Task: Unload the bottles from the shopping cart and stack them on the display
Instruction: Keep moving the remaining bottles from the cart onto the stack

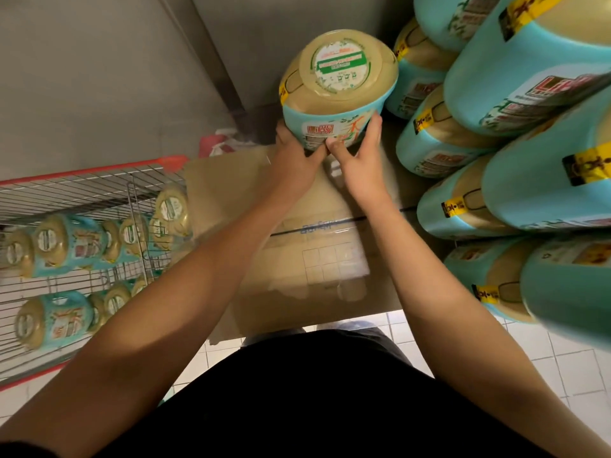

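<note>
A big teal bottle (337, 90) with a beige end and a round green-and-white label is held up in front of me, beige end toward the camera. My left hand (296, 153) grips its lower left side and my right hand (358, 153) grips its lower right side. It hovers above a cardboard box (264, 200), just left of the display stack of like bottles (515, 133) lying on their sides. The red-rimmed wire shopping cart (86, 180) at the left holds several more of these bottles (62, 242).
A grey wall (99, 77) and a grey pillar (281, 21) stand behind the box. Something pink and white (218, 143) lies behind the cart. White floor tiles (562, 368) show at lower right. My dark-clothed body (314, 391) is close to the box.
</note>
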`<state>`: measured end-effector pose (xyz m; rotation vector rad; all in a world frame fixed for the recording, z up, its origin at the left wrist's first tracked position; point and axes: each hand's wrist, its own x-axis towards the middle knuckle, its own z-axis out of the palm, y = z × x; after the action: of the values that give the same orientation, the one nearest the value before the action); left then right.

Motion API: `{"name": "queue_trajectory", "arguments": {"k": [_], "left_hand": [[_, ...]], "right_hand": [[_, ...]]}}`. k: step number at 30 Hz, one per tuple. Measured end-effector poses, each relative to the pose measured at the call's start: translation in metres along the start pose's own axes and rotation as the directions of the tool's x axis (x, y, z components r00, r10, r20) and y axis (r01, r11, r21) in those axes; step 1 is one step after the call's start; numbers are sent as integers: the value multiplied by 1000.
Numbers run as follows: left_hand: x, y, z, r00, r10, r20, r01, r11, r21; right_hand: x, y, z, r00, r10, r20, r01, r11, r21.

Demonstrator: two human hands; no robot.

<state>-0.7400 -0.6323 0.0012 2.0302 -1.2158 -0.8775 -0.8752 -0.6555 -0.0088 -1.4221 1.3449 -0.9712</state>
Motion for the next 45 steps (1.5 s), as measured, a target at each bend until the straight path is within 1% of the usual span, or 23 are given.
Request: {"name": "queue_trajectory", "arguments": {"k": [2, 6, 11, 13, 15, 17, 19, 22, 26, 28, 31, 34, 36, 38, 41, 45], "left_hand": [[4, 2, 0, 1000, -2, 4, 2, 1000, -2], [18, 6, -3, 999, -29, 23, 30, 998, -64], [33, -1, -6, 997, -23, 70, 28, 998, -62], [37, -6, -10, 995, -16, 101, 24, 997, -72], [40, -14, -17, 988, -23, 152, 34, 997, -73], [39, -24, -24, 972, -64, 224, 77, 996, -48], [29, -40, -32, 961, -80, 265, 86, 996, -14], [-1, -73, -49, 954, -50, 295, 58, 998, -21], [-46, -108, -77, 936, -21, 352, 56, 994, -90], [-66, -118, -88, 930, 32, 365, 8, 994, -107], [-98, -135, -106, 918, 106, 383, -81, 993, -82], [-133, -150, -115, 901, 93, 424, -50, 993, -110], [-158, -157, -118, 903, 78, 422, -5, 985, -171], [-184, -162, -122, 904, 62, 423, 25, 980, -197], [-225, -167, -130, 908, 83, 410, 7, 977, -214], [-289, -180, -139, 931, 80, 356, 0, 975, -220]], "right_hand": [[7, -1, 0, 1000, 7, 11, -7, 1000, 8], [19, -8, 3, 998, 53, 26, -54, 998, 30], [22, -7, 9, 999, 28, -16, -27, 999, 16], [18, -5, 11, 998, 8, -60, -11, 999, -49], [10, -2, 12, 991, -15, -134, -2, 992, -124], [-6, 4, 12, 982, -17, -190, -10, 990, -139], [-30, 9, 13, 976, -19, -218, -19, 985, -169], [-76, 16, 16, 970, 0, -243, -44, 984, -172], [-135, 19, 22, 965, 4, -262, -45, 988, -149], [-161, 16, 25, 964, 32, -264, -68, 990, -127], [-193, 12, 25, 962, 51, -267, -81, 991, -104], [-228, 9, 22, 964, 37, -262, -66, 992, -103], [-252, 6, 20, 966, 44, -254, -68, 994, -88], [-277, 5, 18, 969, 44, -243, -62, 996, -66], [-317, 4, 14, 976, 55, -209, -64, 997, -34], [-371, 4, 9, 988, 90, -124, -90, 996, 9]]}}
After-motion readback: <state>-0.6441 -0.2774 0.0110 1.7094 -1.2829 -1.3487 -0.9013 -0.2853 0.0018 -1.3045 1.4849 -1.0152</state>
